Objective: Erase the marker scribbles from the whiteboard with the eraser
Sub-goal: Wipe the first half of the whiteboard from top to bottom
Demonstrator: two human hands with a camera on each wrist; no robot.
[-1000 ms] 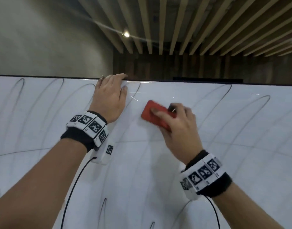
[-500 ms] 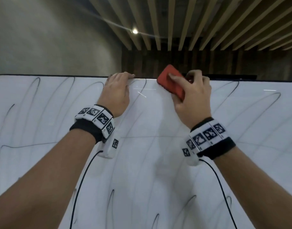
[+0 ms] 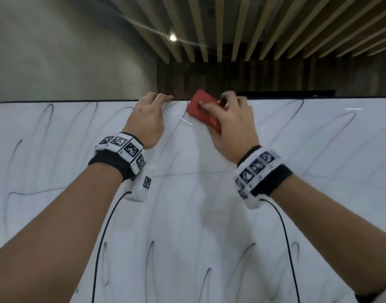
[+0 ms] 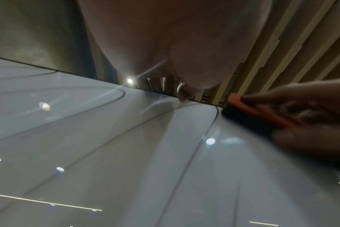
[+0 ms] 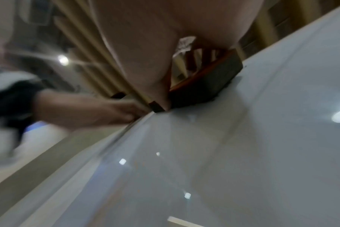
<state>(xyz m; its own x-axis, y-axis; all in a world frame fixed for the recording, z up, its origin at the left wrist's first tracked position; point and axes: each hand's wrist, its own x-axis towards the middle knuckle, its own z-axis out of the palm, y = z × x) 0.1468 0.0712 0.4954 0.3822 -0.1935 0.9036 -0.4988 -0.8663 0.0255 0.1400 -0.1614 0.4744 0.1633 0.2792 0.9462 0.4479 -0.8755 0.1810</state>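
Observation:
A wide whiteboard [image 3: 187, 215] fills the lower head view, crossed by thin black marker scribbles [image 3: 45, 119]. My right hand [image 3: 229, 125] grips a red eraser [image 3: 204, 112] with a dark felt underside [image 5: 204, 86] and presses it on the board at the top edge. My left hand [image 3: 147, 119] lies on the board with its fingers hooked over the top edge [image 3: 67, 102], just left of the eraser. In the left wrist view the eraser [image 4: 258, 110] sits at the right, beside a scribble line [image 4: 216, 113].
Behind the board are a grey wall [image 3: 67, 51], a slatted wooden ceiling [image 3: 253, 22] and a ceiling light [image 3: 172, 37]. Black cables [image 3: 102, 248] hang from both wristbands across the board. More scribbles [image 3: 329, 127] run to the right and along the bottom.
My right hand has slid the eraser up from mid-board to the top edge, where it stays. The left hand keeps its hold on the top edge. The head view tilted up.

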